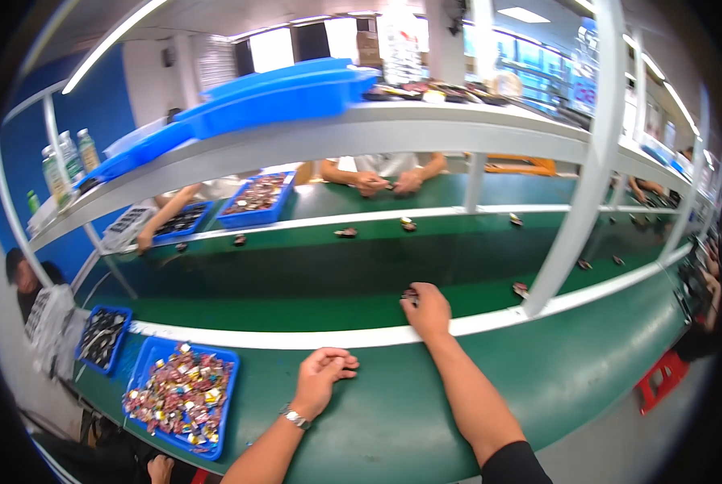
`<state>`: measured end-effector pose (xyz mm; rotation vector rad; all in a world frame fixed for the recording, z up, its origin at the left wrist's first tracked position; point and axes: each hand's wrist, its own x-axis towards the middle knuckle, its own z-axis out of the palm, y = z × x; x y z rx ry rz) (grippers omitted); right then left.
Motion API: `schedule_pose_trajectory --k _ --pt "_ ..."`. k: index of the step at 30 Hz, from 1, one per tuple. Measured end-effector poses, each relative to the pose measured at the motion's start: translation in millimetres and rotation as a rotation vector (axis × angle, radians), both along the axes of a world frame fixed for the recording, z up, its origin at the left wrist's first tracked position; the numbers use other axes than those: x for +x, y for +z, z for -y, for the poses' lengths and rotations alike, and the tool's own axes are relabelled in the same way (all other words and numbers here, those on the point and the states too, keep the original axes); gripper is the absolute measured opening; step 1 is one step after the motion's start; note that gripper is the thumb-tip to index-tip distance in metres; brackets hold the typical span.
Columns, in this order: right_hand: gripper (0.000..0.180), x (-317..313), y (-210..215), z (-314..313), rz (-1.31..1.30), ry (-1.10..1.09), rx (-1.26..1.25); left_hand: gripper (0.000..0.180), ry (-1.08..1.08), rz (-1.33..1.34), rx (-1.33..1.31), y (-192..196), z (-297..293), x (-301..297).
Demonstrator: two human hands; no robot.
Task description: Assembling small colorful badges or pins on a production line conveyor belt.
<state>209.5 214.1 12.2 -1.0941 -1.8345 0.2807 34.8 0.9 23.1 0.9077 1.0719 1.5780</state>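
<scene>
My right hand (429,311) reaches over the near side of the dark green conveyor belt (320,278). Its fingers are closed on a small dark part (410,296), mostly covered by the fingertips, so its exact kind does not show. My left hand (320,381) is above the green worktable (361,419), on the near side of the white rail. Its fingers are loosely bent and a little apart, with nothing visible in them. Left of it stands a blue tray (233,387) heaped with small reddish, silver and yellow pieces.
A smaller blue tray (127,335) of black parts lies at the left. Small parts, such as one (409,224), sit spaced along the belt. A white post (575,194) rises right of my right hand, under an overhead shelf (458,121). Across the belt, co-workers' hands (389,182) handle parts.
</scene>
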Motion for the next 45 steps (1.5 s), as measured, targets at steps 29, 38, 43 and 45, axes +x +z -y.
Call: schedule_pose_trajectory --k 29,38,43,45 --pt "0.017 190.2 13.4 -155.4 1.120 -0.588 -0.331 0.015 -0.167 -0.076 0.042 -8.4 4.9 -12.5" --pt "0.029 158.7 57.8 -122.4 0.982 -0.613 -0.472 0.015 -0.162 -0.088 0.030 -7.6 5.3 -10.2" --pt "0.031 203.4 28.3 -182.2 1.145 -0.518 -0.710 0.015 -0.173 -0.074 0.035 -10.8 2.6 -8.5" --pt "0.032 178.5 31.3 -160.0 1.038 -0.499 -0.635 0.015 -0.151 -0.081 0.013 -12.0 9.1 -15.0"
